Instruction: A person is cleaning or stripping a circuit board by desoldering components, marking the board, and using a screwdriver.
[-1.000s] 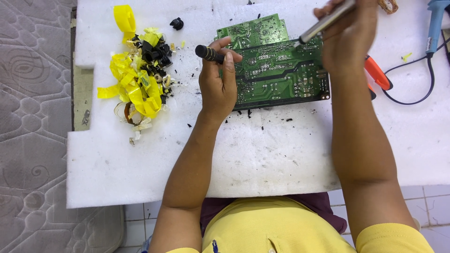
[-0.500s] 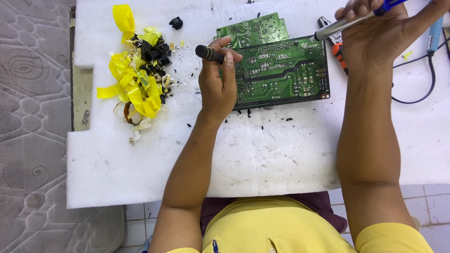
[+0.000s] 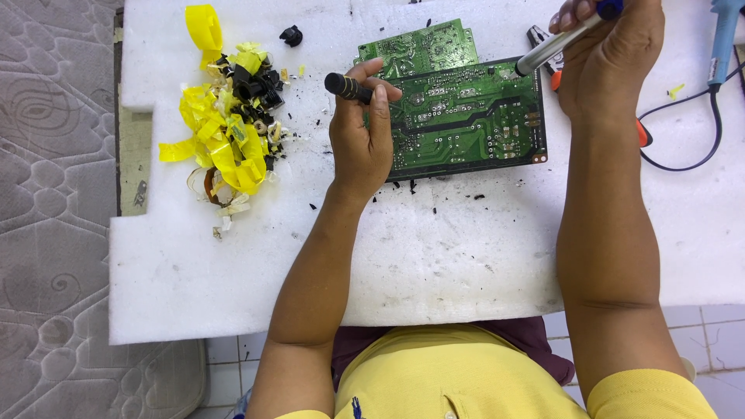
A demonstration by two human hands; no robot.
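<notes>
A large green circuit board (image 3: 466, 120) lies solder side up on the white foam sheet (image 3: 434, 248), with a smaller green board (image 3: 419, 48) just behind it. My left hand (image 3: 361, 136) rests on the large board's left edge and grips a black-handled tool (image 3: 347, 87) that points left. My right hand (image 3: 609, 54) is above the board's right corner, closed around a silver tube with a blue end (image 3: 559, 43) whose tip touches the board's top right edge.
A heap of yellow tape scraps and black parts (image 3: 229, 124) sits at the left. A black knob (image 3: 291, 35) lies near the top. Orange-handled pliers (image 3: 640, 132), a black cable (image 3: 683, 132) and a blue tool (image 3: 725, 39) lie at the right. Grey mattress (image 3: 54, 209) borders the left.
My right hand has swung to the right and back with the silver tube, now angled down onto the board's top right edge. The left hand has stayed in place.
</notes>
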